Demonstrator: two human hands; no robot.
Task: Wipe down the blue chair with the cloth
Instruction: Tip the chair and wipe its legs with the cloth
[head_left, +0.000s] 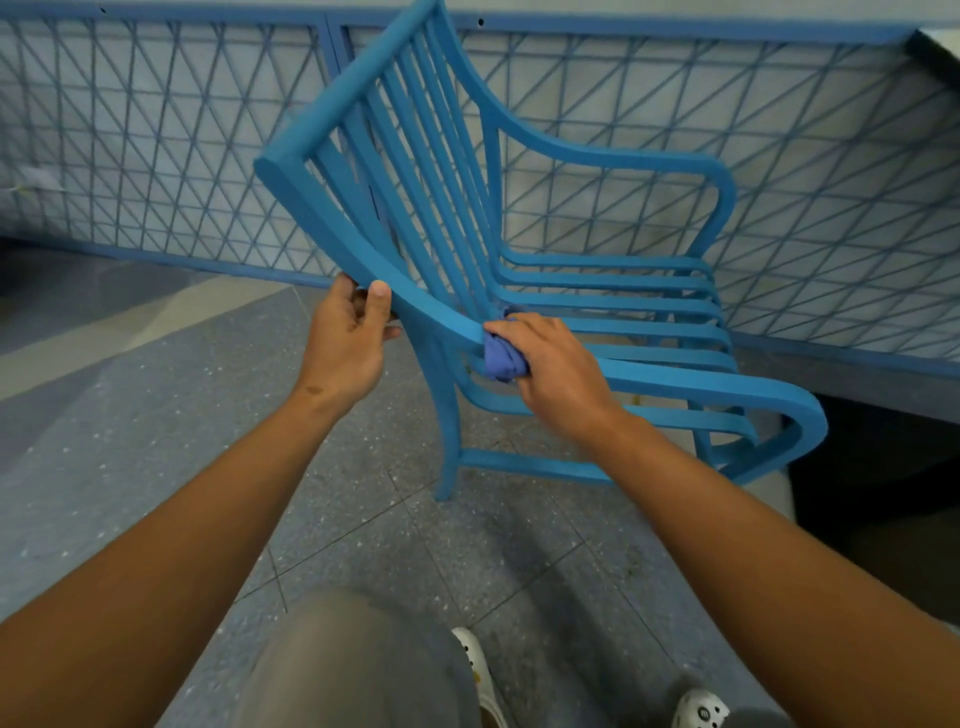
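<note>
Two grips: left hand (347, 340) clasps blue chair (597, 291), right hand (550, 369) clutches cloth (500, 358).

Blue slatted armchair (519, 234) stands on speckled tile floor (156, 415), beside blue lattice railing (779, 130). Left hand (345, 338) grips the near armrest rail, thumb on top. Right hand (550, 364) holds bunched blue cloth (501, 356) against the same rail. White clogs (698, 709) at bottom edge.

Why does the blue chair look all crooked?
The blue chair leans over sideways instead of standing level. The left hand grips its back frame, tipping it, while the right hand presses the cloth near the armrest. Nothing looks broken.
</note>
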